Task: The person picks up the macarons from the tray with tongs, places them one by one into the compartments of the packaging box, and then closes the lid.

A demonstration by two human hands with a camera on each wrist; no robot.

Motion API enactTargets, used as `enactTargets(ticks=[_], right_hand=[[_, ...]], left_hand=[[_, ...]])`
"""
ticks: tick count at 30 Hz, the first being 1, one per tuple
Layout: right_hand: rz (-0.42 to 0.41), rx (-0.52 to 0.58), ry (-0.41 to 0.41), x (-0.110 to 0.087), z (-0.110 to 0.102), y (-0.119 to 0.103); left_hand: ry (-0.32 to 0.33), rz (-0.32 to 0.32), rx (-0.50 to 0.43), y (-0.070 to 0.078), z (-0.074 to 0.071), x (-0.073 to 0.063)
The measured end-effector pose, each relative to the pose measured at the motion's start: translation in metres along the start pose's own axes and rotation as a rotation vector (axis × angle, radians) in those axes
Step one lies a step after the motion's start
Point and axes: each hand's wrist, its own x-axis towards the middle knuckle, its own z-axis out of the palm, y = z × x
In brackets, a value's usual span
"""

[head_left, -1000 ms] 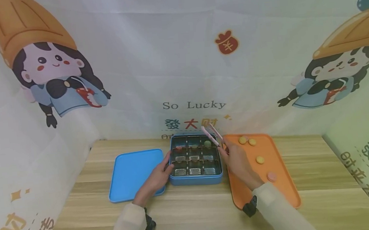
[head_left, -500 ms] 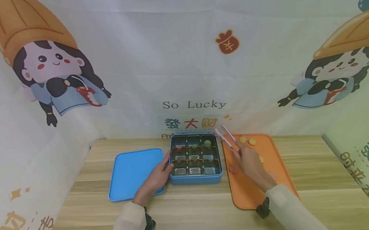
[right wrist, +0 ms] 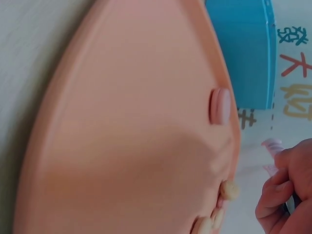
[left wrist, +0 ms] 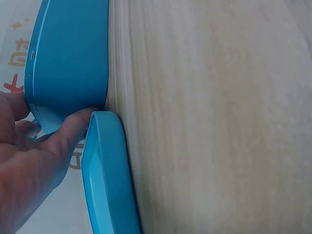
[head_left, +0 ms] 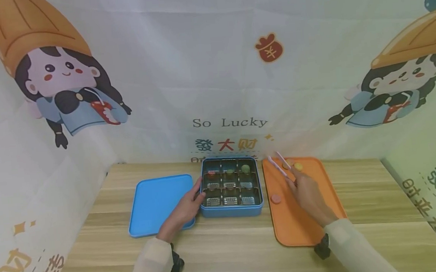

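My left hand (head_left: 186,206) rests against the left side of a blue box (head_left: 231,212), its fingers touching the side wall. The box has a clear divided insert. A reddish macaron (head_left: 211,173) and two green macarons (head_left: 245,169) sit in its back row of compartments. My right hand (head_left: 310,193) holds pink tongs (head_left: 278,166) over an orange tray (head_left: 292,228). The tong tips are spread, with nothing between them. A pink macaron (right wrist: 221,106) stands near the tray's left edge. Yellow macarons (head_left: 298,167) lie towards the back of the tray, partly behind the hand and tongs.
A blue lid (head_left: 162,204) lies left of the box, partly under my left forearm, its edge near my thumb in the left wrist view. The wooden table (head_left: 227,250) ends at a printed cloth backdrop (head_left: 212,68).
My right hand has moved right with the tongs, from the box's back right corner to over the tray. A pink macaron on the tray's left side has come into view. My left hand stays put.
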Motion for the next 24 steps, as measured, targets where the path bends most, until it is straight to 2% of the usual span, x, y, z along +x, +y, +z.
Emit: enactTargets(ticks=[7, 16, 24], right_hand=[[0.046, -0.121, 0.013, -0.006, -0.008, 0.012], [-0.017, -0.185, 0.030, -0.015, -0.010, 0.017], [-0.008, -0.203, -0.012, -0.015, -0.008, 0.020]], left_hand=[[-0.009, -0.003, -0.004, 0.001, -0.001, 0.001], [0.003, -0.010, 0.012, 0.001, -0.001, 0.000], [-0.002, -0.020, 0.013, 0.000, -0.001, 0.001]])
